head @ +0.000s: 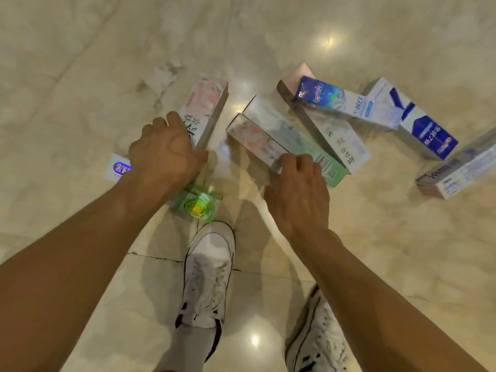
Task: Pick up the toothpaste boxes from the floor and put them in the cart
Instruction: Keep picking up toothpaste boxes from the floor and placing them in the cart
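Left hand [166, 154] curls round the near end of a long white cardboard toothpaste box with pink flowers [205, 108], fingers on its left face and thumb at its right corner, so the box sits between them and points away from the person. Right hand [298, 194] reaches forward with bent fingers, the tips resting on the near end of a second pink-flowered white box [255, 138]; the thumb stands apart to the left, and I cannot tell whether this is a grip. A mint-green and white box [298, 142] lies pressed against that box's right side. Beyond, a holographic blue box [346, 103] lies across a pale pink box [341, 140], with a blue-and-white box [421, 127] and a grey-white box [461, 170] further right. A shiny green box [197, 202] shows under the left wrist. All lie on the glossy cream marble floor [80, 76].
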Demonstrator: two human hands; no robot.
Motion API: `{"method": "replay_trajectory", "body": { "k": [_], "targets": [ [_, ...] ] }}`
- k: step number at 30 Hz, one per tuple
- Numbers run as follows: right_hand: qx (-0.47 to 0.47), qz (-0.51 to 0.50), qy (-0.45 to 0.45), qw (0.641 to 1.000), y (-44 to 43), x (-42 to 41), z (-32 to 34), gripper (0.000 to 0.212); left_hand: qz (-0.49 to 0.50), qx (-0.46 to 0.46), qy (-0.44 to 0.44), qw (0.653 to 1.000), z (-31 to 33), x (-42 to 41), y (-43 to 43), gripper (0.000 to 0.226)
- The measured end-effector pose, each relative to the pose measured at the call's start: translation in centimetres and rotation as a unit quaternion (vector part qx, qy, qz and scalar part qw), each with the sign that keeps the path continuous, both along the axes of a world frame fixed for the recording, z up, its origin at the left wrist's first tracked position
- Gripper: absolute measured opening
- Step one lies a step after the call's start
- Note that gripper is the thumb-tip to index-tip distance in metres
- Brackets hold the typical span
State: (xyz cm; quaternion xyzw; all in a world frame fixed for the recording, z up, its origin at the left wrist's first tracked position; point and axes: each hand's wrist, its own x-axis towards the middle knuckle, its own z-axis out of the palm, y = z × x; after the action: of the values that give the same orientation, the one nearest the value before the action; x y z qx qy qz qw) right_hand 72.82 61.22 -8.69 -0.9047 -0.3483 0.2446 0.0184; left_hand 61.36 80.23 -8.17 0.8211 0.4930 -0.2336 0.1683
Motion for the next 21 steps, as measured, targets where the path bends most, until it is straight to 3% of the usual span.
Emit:
{"method": "replay_trajectory", "body": {
  "k": [4,11,16,21],
  "targets": [
    [0.025,-0.027,-0.091,0.995,0.1,-0.8,-2.7,0.042,-0.025,0.049,0.004,0.998,-2.5,0.2,0.9,0.073],
    [0.014,-0.052,-0.171,0.984,1.0,-1.0,-4.8,0.028,-0.025,0.068,-0.039,0.997,-2.4,-0.7,1.0,0.072],
    [0.04,-0.037,-0.12,0.991,1.3,-0.5,-3.2,0.024,-0.028,0.073,-0.029,0.996,0.8,-1.2,1.2,0.071],
    [0.061,-0.051,-0.044,0.996,0.9,1.4,6.0,0.035,-0.02,0.067,-0.021,0.997,8.5,-0.4,0.8,0.071]
  ]
}}
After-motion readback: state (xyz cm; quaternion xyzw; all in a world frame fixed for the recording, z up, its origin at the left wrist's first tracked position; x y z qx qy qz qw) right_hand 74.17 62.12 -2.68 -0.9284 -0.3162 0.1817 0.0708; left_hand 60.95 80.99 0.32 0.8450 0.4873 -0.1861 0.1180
